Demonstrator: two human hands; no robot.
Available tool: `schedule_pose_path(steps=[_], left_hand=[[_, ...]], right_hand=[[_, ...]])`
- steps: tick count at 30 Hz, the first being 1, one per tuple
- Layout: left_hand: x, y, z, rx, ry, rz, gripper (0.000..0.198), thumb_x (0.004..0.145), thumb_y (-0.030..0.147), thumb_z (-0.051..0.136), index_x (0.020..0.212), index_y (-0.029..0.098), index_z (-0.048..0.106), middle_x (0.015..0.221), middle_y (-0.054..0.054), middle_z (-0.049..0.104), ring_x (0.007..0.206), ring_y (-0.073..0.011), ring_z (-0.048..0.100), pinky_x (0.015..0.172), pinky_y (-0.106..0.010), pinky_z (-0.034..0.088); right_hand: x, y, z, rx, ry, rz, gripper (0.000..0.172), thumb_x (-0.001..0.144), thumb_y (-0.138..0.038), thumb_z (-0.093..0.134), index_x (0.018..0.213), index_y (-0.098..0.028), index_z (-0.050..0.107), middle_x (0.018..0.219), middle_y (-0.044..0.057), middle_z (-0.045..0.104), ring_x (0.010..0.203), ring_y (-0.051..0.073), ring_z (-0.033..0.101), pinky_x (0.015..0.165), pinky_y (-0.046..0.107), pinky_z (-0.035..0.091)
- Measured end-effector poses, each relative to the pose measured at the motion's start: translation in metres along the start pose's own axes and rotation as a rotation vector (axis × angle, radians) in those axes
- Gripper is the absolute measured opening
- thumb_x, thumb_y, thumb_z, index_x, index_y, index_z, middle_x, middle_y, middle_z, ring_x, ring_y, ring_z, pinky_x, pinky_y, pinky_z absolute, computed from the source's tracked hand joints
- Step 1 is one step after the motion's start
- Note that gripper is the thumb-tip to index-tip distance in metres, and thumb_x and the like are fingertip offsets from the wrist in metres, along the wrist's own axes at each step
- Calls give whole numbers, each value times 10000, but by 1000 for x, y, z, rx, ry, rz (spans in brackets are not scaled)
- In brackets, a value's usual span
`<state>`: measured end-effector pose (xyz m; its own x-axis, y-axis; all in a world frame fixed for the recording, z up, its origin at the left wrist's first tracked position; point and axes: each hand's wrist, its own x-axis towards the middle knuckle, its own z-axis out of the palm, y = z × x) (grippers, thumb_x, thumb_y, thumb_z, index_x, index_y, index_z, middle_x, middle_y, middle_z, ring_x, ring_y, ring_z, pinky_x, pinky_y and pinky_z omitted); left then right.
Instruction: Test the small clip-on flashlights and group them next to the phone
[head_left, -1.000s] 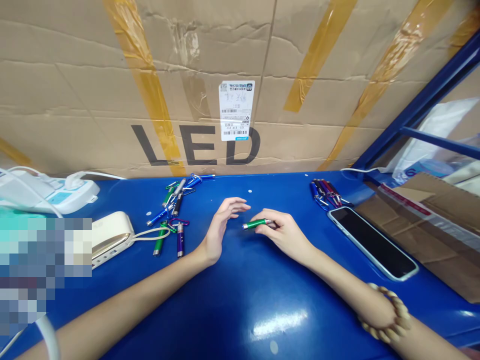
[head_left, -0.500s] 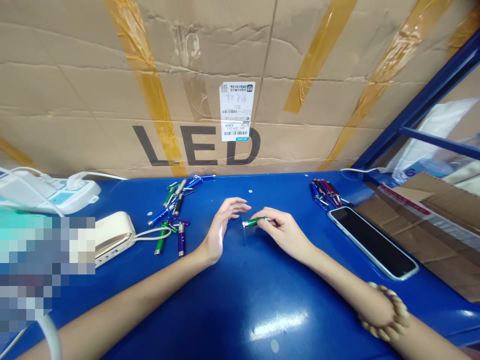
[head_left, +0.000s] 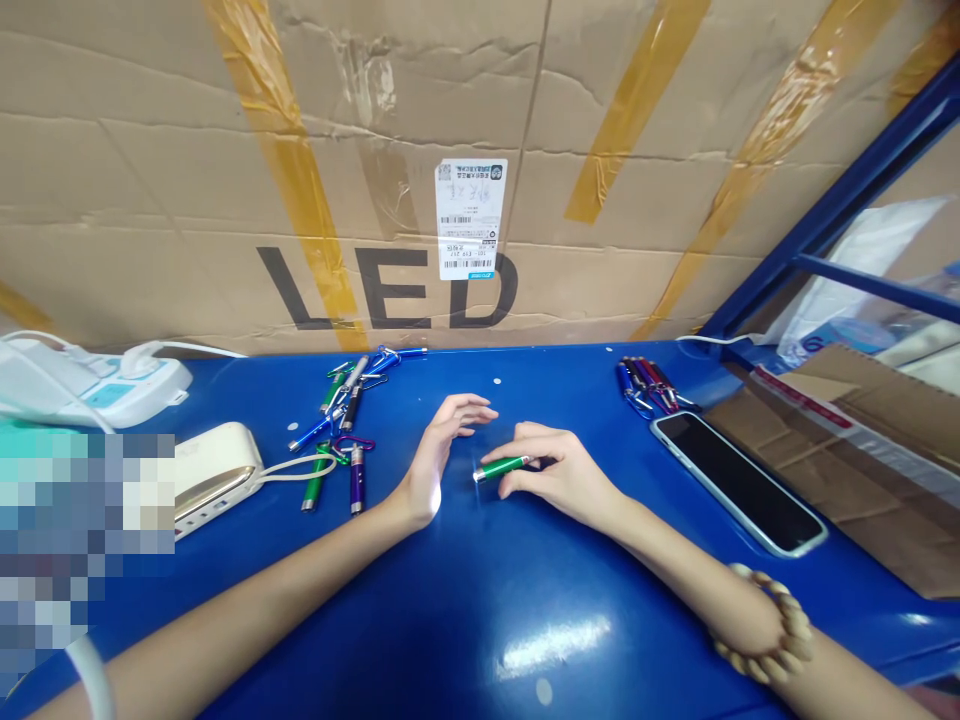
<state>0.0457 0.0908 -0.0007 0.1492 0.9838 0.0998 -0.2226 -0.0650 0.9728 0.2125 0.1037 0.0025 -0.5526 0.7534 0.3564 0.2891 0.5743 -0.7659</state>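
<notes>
My right hand (head_left: 555,468) grips a small green flashlight (head_left: 501,468), its lit end pointing left. Facing it, my left hand (head_left: 442,455) is held up on edge with fingers stretched out and holds nothing. A bright spot of light falls on the heel of that palm. Left of my left hand lie several small flashlights with carabiner clips, among them a purple one (head_left: 358,480), a green one (head_left: 315,485), a blue one (head_left: 313,430) and a black one (head_left: 352,408).
Another bunch of small flashlights (head_left: 649,385) lies at the back right, near a phone (head_left: 739,480) and an opened cardboard box (head_left: 840,450). On the left are a white power bank (head_left: 221,470) and a power strip (head_left: 142,390). A large carton (head_left: 420,120) walls off the back.
The green flashlight has swung its lit end down and left. The light spot on my left palm has shifted lower, toward the wrist. My left hand stays almost in place.
</notes>
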Motion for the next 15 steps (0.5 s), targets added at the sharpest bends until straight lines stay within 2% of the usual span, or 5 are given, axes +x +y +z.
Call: schedule_pose_path(steps=[7, 11, 15], left_hand=[[0, 2, 1, 9, 9, -6, 340, 749, 402, 385, 971, 183, 520, 1039, -98, 630, 1067, -283, 529, 892, -376, 342], [0, -1, -1, 11, -8, 18, 344, 780, 397, 358, 998, 187, 519, 1049, -92, 633, 1068, -272, 533, 893, -371, 350], [0, -3, -2, 8, -8, 27, 345, 784, 393, 353, 1001, 185, 520, 1052, -95, 636, 1075, -274, 535, 902, -380, 354]], right_hand=[[-1, 0, 1, 0, -48, 19, 420, 738, -578, 606, 888, -216, 757, 619, 0, 537, 607, 126, 499, 591, 257, 428], [-1, 3, -1, -12, -46, 57, 372, 802, -526, 582, 917, -213, 748, 665, 12, 572, 600, 121, 489, 575, 253, 417], [0, 4, -2, -32, -23, 46, 383, 917, -440, 441, 905, -208, 745, 683, 25, 590, 634, 126, 515, 613, 255, 416]])
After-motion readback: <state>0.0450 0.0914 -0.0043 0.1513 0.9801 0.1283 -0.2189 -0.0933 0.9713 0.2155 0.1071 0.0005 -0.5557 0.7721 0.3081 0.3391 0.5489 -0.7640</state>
